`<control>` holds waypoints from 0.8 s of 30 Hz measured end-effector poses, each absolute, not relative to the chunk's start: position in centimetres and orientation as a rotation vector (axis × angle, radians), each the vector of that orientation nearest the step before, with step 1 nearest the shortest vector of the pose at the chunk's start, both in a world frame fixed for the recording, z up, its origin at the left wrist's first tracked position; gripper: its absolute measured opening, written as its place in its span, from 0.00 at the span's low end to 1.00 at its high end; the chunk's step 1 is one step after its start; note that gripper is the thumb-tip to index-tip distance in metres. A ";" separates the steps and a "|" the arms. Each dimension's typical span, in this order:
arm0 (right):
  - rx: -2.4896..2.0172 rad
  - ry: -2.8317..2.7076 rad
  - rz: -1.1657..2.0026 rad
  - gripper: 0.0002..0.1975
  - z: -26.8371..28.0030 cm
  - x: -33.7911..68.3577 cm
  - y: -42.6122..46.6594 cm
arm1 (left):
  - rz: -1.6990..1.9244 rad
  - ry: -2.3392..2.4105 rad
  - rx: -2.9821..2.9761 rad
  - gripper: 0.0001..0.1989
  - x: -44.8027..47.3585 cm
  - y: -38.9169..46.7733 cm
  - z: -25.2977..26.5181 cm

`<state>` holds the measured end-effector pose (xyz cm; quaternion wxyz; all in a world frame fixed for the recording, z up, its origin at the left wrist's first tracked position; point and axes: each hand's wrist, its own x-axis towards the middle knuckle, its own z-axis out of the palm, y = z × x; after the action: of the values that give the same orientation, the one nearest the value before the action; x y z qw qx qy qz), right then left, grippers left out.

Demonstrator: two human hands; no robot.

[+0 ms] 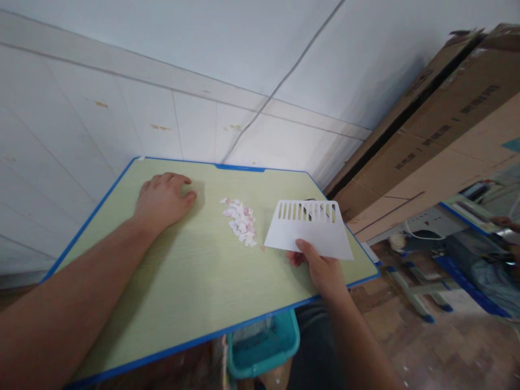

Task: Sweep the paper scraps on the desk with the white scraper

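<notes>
In the head view, grips a white slotted plate (320,235) in the right hand (323,271), with the thumb lying flat on the upper face and the other fingers folded beneath, partly hidden. Holds the plate over the right part of the pale green bench (195,276), wide edge toward the body, row of slots toward the wall (122,124). Cannot tell about contact between the plate and the bench top. Shows, behind the slots, parts of a dark, thin-lined object (307,212), too covered to name.

Rests the left hand (164,196) palm down on the far left part of the bench, fingers loosely bent, thumb apart from the forefinger, nothing visible in the grasp.

Between the two hands, near the middle of the bench, a loose heap of torn paper scraps (241,222), white with pinkish patches. Just beside the plate, on its left, and well apart from the left hand. Around the bench, a blue rim; below its near edge, a teal basket (263,371), partly covered by the bench, next to dark clothing (312,346) over a leg.

Along the wall, a grey cable (280,86) running slantwise down to the far edge of the bench. To the right, tall cardboard boxes (418,141) leaning at a slant, with dark printing. Farther right, above the brown floor (455,352), another desk (473,216) and a co-worker's hand (504,221) near the frame edge, blurred.
</notes>
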<state>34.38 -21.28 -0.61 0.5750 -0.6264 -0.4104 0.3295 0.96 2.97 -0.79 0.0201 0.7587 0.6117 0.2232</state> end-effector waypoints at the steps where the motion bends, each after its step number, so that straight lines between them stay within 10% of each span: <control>1: -1.466 -0.973 0.780 0.18 -0.5 34.4 -21.2 | 0.694 1.897 2.347 0.24 1.0 2.9 -0.7; 24: -1.643 -1.053 0.422 0.23 -1.4 31.4 -26.7 | 0.528 1.993 2.342 0.28 2.0 2.2 0.5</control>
<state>31.38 -26.71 -1.38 0.5418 -0.6917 -0.4433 0.1776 2.03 2.16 0.47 0.0107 0.7506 0.6386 0.1691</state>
